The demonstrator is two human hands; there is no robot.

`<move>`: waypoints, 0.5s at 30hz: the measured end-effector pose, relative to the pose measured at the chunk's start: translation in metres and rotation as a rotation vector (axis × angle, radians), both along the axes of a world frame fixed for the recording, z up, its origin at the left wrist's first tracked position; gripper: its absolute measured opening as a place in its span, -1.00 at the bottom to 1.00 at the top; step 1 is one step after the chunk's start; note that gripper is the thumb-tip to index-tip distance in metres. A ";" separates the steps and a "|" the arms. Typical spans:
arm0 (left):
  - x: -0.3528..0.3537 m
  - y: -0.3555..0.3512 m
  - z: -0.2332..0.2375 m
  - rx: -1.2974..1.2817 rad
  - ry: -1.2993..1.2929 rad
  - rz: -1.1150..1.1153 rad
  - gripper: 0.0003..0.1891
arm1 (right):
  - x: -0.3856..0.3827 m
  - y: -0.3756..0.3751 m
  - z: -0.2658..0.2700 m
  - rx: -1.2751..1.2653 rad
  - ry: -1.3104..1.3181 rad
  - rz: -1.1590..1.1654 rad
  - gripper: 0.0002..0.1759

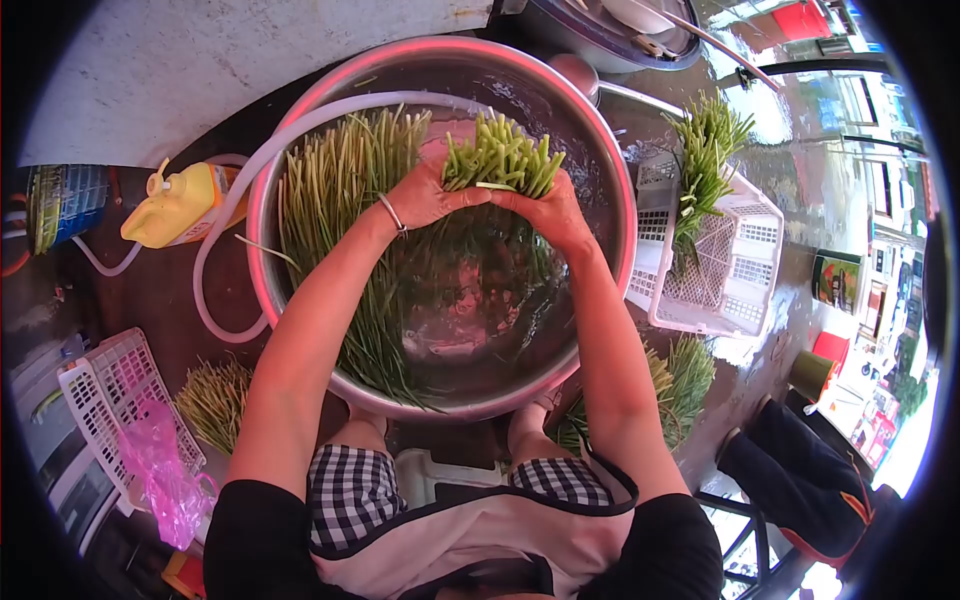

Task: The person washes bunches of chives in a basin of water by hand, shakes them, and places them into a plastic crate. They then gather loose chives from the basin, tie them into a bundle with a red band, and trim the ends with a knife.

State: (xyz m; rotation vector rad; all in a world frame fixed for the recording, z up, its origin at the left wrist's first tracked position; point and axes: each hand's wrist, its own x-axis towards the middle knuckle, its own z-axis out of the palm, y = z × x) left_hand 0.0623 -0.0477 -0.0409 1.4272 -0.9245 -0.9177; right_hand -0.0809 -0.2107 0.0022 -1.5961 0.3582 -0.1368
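Observation:
A big round metal basin [262,285] of water stands in front of me. Over it, my left hand [428,196] and my right hand [553,212] grip one bunch of green stalks [503,158] from both sides, thumbs nearly meeting at its near side. The cut ends fan upward and away from me, while the lower part hangs toward the water. My left wrist wears a bracelet. More long, thin green stalks [335,190] lie thickly along the basin's left side, partly hidden by my left forearm.
A pale hose [205,270] loops over the basin's left rim. To the right, a white plastic crate [745,255] holds more greens [705,150]. A yellow jug [175,208] and another white crate [135,385] with a pink bag [165,470] are on the left.

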 end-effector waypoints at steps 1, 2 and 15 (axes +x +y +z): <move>0.000 -0.001 0.005 -0.039 -0.007 -0.011 -0.38 | 0.000 0.000 0.006 0.011 0.005 0.030 -0.58; 0.000 -0.003 0.011 -0.078 -0.015 -0.023 -0.37 | -0.001 -0.001 0.004 0.020 -0.009 0.062 -0.41; -0.002 -0.003 0.100 -0.109 -0.981 -0.155 0.10 | -0.041 0.027 0.022 -0.014 -0.023 0.391 0.01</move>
